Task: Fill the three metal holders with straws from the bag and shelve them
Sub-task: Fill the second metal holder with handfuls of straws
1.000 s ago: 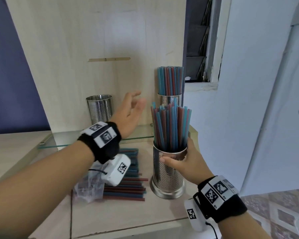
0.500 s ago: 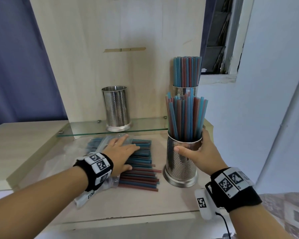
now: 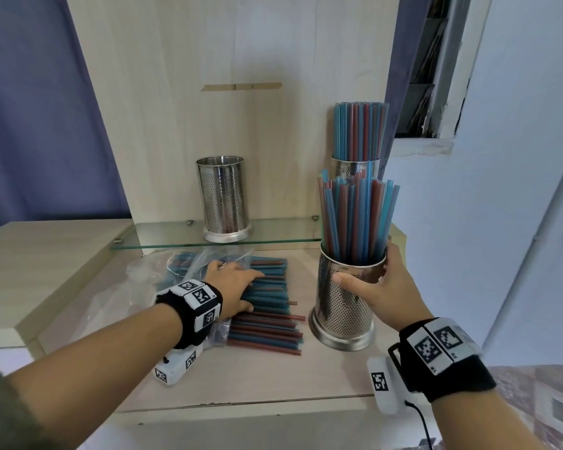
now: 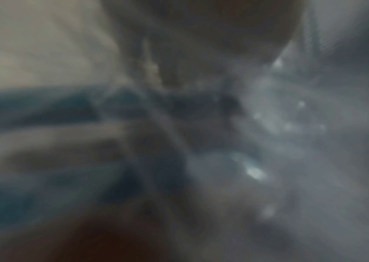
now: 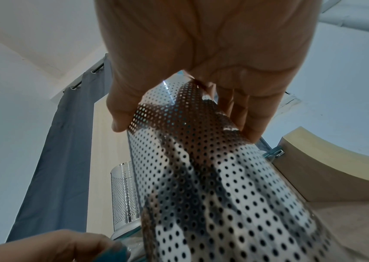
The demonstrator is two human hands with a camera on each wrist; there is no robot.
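Note:
My right hand (image 3: 364, 267) grips a perforated metal holder (image 3: 342, 313) near its rim. The holder stands on the wooden top and is packed with red and blue straws (image 3: 355, 219). The right wrist view shows thumb and fingers of the right hand (image 5: 184, 127) wrapped round the holder (image 5: 212, 177). My left hand (image 3: 254, 290) lies on a pile of loose straws (image 3: 270, 323), with fingers and thumb curled round a bunch. The pile spills from a clear plastic bag (image 3: 143, 280). An empty holder (image 3: 223, 196) and a filled holder (image 3: 355, 165) stand on the glass shelf (image 3: 163, 237). The left wrist view is a dark blur.
A wooden back panel (image 3: 241, 60) rises behind the shelf. A blue curtain (image 3: 30, 108) hangs at the left and a white wall (image 3: 517, 190) stands at the right. The wooden top's front edge (image 3: 241, 407) is close to me.
My left hand came down from in front of the shelf onto the loose straws and closed round a bunch. The right hand has kept hold of the filled holder.

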